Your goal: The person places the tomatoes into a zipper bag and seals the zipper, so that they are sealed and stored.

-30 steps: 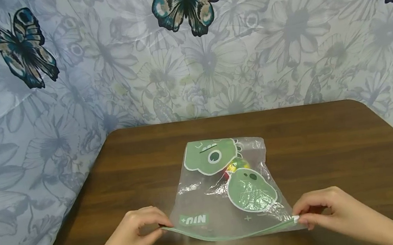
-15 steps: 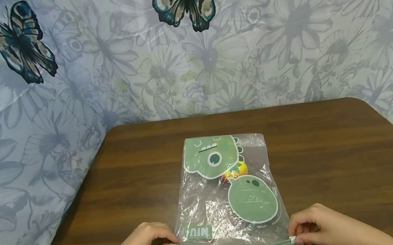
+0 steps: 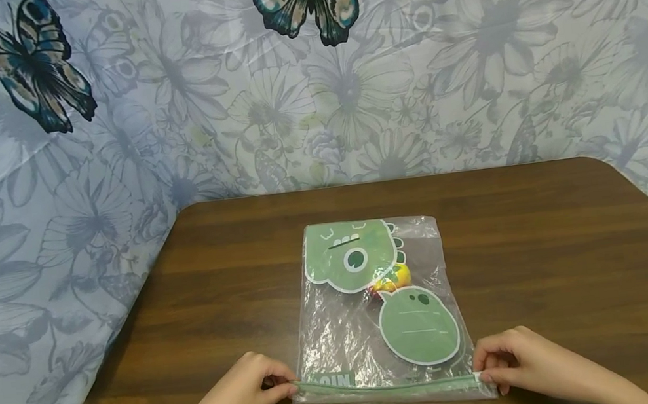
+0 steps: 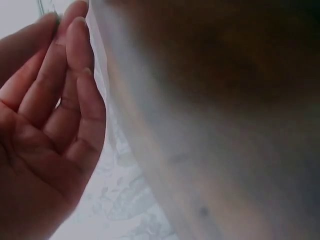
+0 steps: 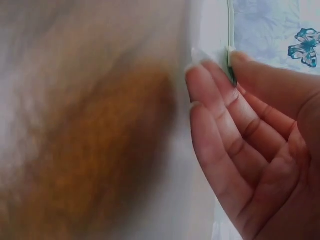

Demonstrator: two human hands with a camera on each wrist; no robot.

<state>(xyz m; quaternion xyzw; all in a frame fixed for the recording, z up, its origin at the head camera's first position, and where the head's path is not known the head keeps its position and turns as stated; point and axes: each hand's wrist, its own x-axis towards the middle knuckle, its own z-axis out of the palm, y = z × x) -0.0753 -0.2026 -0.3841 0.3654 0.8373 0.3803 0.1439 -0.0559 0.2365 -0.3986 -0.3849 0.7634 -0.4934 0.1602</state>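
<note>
A clear zip bag (image 3: 338, 332) with green cartoon prints lies on the table, its green zip strip (image 3: 379, 388) running along the near edge. Inside it, partly behind the prints, shows a small yellow and red item (image 3: 394, 277). My left hand (image 3: 249, 391) pinches the left end of the strip between thumb and fingers. At the right end, my right hand (image 3: 515, 363) pinches the strip at a small white slider (image 3: 477, 377). In the right wrist view the thumb of the right hand (image 5: 250, 135) presses the green strip against the fingers. The left wrist view shows the left hand (image 4: 55, 105) with fingertips together at the bag's edge.
The brown wooden table (image 3: 541, 238) extends to both sides of the bag and behind it. A floral wall covering (image 3: 438, 104) with printed butterflies (image 3: 315, 2) rises at the back and left.
The bag's near edge moved towards me, then tipped back so the zip strip lies flatter, with a band of clear plastic now showing in front. Both hands kept their pinch.
</note>
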